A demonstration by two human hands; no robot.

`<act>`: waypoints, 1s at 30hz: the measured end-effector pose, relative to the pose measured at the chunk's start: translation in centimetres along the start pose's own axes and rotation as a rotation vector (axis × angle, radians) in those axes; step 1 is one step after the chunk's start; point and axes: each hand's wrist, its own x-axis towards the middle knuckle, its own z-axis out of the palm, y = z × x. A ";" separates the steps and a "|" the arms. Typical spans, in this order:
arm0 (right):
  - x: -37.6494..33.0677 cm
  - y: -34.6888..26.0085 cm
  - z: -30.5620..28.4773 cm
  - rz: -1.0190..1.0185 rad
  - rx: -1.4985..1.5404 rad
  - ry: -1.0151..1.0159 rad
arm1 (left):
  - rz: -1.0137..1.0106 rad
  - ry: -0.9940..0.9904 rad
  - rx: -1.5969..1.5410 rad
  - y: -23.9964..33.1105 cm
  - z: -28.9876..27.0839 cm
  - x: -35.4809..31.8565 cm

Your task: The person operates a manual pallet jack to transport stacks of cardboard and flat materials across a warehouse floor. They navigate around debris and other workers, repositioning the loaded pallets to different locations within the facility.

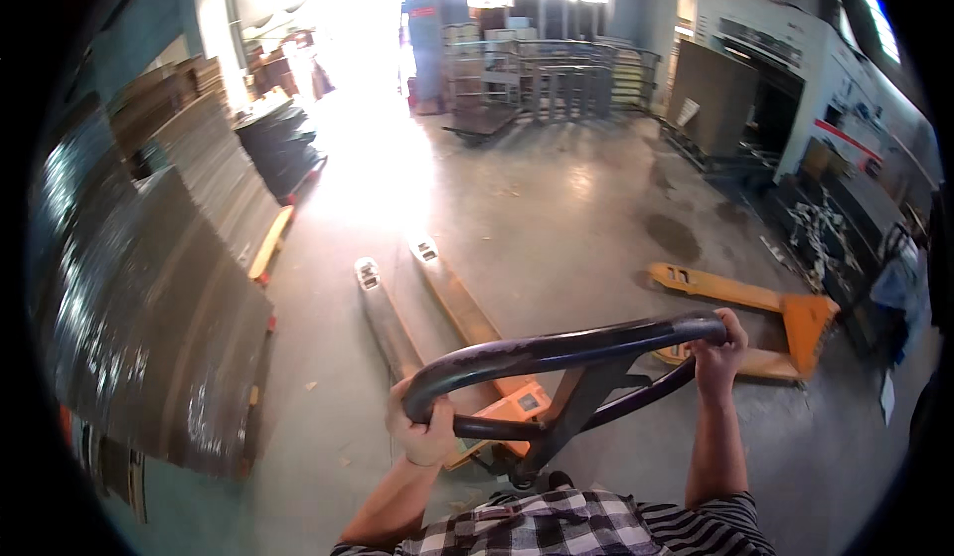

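An orange pallet jack (pixel 452 303) stands in front of me, its two forks pointing away over the concrete floor. Its black loop handle (pixel 556 349) rises toward me. My left hand (pixel 422 427) grips the left bend of the handle. My right hand (pixel 720 342) is closed around the handle's right end. Both forks carry nothing.
Tall stacks of flat cardboard sheets (pixel 149 298) line the left side. A wrapped dark pallet load (pixel 278 144) stands further back on the left. A second orange pallet jack (pixel 765 313) lies to the right. Metal racks (pixel 556 79) and a machine (pixel 795 69) stand at the back and right.
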 end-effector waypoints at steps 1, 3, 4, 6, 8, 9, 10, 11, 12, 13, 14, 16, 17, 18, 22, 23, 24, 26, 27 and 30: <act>-1.5 -0.3 -0.8 -0.023 -0.021 0.040 | 0.000 -0.063 -0.002 -0.4 -0.4 0.0; -4.0 -0.2 -3.6 -0.089 -0.130 -0.001 | 0.101 -0.090 0.074 -1.4 0.0 1.5; -5.5 -2.7 -3.6 0.002 -0.017 -0.027 | 0.165 -0.105 0.090 -1.7 0.6 3.5; -8.7 -3.3 -4.0 -0.062 -0.068 0.071 | 0.056 -0.158 0.074 -1.6 1.9 7.3; -9.8 -6.0 -2.3 -0.136 -0.037 0.040 | 0.000 -0.193 0.004 -2.6 2.7 9.8; -12.1 -4.7 -4.5 -0.160 -0.122 -0.011 | -0.072 -0.167 0.003 -5.8 2.8 4.8; -14.8 -1.4 -7.8 -0.109 -0.172 -0.031 | -0.092 -0.152 0.082 -8.3 2.7 -0.5; -15.7 1.3 -10.1 -0.028 -0.134 -0.073 | -0.122 -0.114 0.025 -10.2 3.3 -3.6; -13.6 0.5 -8.5 -0.047 -0.094 -0.049 | -0.095 -0.062 0.042 -8.6 5.4 -1.4; -11.7 0.2 -7.3 -0.031 -0.088 -0.041 | -0.109 -0.089 0.035 -7.6 6.9 1.1; -9.4 0.1 -6.0 -0.060 -0.116 -0.004 | -0.125 -0.113 0.032 -7.2 8.4 3.8; -4.5 0.4 -4.1 -0.118 -0.093 -0.007 | -0.075 -0.117 0.004 -8.2 11.0 8.5; -2.3 1.2 -3.8 -0.091 -0.103 -0.001 | -0.054 -0.100 -0.001 -9.3 12.3 9.7; -0.5 2.3 -3.6 -0.062 -0.113 0.005 | -0.115 -0.115 -0.012 -10.4 13.5 10.4; 5.9 4.1 -2.1 0.023 -0.009 -0.138 | -0.143 -0.190 0.151 -15.0 17.8 14.9; 6.8 5.9 -1.5 -0.031 -0.041 -0.157 | -0.131 -0.146 0.047 -15.5 19.1 15.6; 7.3 7.1 -0.8 -0.071 -0.072 -0.122 | -0.212 -0.189 0.032 -17.3 19.3 17.1; 9.0 9.5 0.0 -0.146 -0.100 -0.094 | -0.220 -0.094 0.228 -17.9 22.8 18.4; 10.3 11.2 0.3 -0.138 -0.055 -0.059 | -0.265 -0.066 0.271 -18.5 24.9 18.8; 19.0 20.0 -2.9 -0.185 -0.060 0.060 | -0.152 -0.043 0.159 -23.3 33.1 20.5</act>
